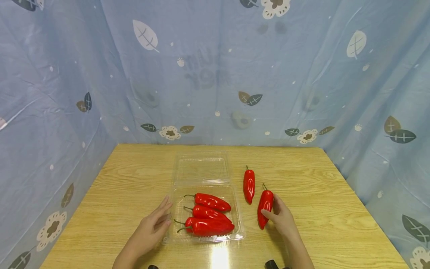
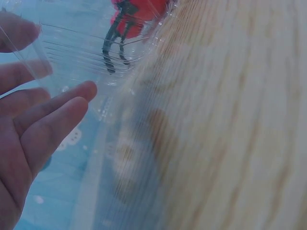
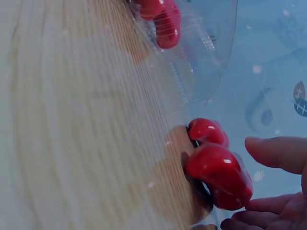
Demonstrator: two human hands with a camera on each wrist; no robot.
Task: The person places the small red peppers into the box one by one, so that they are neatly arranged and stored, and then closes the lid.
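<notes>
A clear plastic clamshell box [image 1: 239, 224] lies with its lid folded back on the wooden table. Inside it are several red peppers [image 1: 209, 202] with green stems, lying sideways. My left hand [image 1: 152, 228] is at the box's left side, fingers loosely extended; the left wrist view shows the fingertips [image 2: 87, 90] close to the clear wall, and I cannot tell if they touch. To the right of the box, my right hand [image 1: 282, 216] is around a red pepper [image 1: 265, 205] lying on the table. In the right wrist view its thumb [image 3: 276, 152] stands apart from that pepper [image 3: 220, 175], while the fingers reach its far side.
Another red pepper [image 1: 249, 186] lies between the box and the pepper by my right hand, slightly farther back. The transparent lid [image 1: 201, 170] lies flat behind the box. A blue patterned curtain [image 1: 215, 93] borders the table [image 1: 141, 164] at the back and sides.
</notes>
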